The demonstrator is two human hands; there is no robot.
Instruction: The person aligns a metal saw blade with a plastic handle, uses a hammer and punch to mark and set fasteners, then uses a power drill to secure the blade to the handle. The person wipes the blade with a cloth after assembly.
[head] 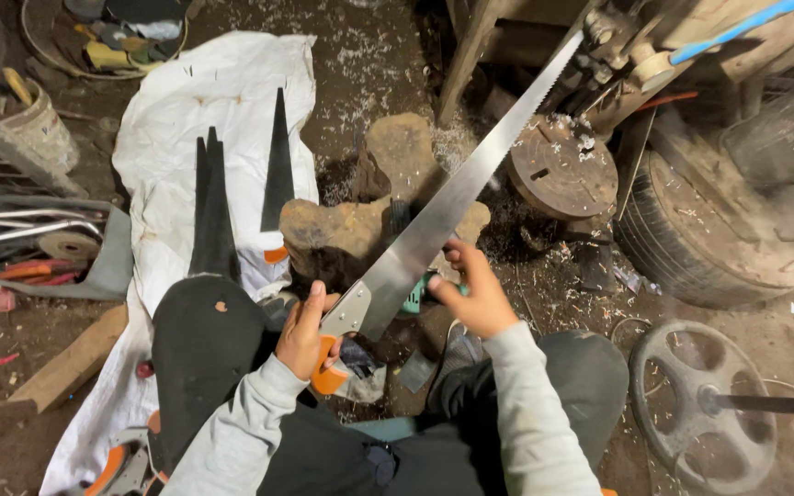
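A long handsaw (pixel 457 193) with a shiny toothed blade slants from the lower middle up to the upper right. My left hand (pixel 303 332) grips its orange and black handle (pixel 327 375). My right hand (pixel 475 292) rests against the blade's lower edge near the handle, its fingers curled around a small green object (pixel 415 296). Under the blade lies a chunky wooden block (pixel 360 225) on the dirt floor. My knees in dark trousers frame the bottom of the view.
Several dark saw blades (pixel 218 207) lie on a white sack (pixel 222 110) at left. A round metal disc (pixel 562 167), a tyre (pixel 682 248) and a spoked wheel (pixel 702 400) stand at right. A tool tray (pixel 107 266) and a wooden plank (pixel 71 363) sit at left.
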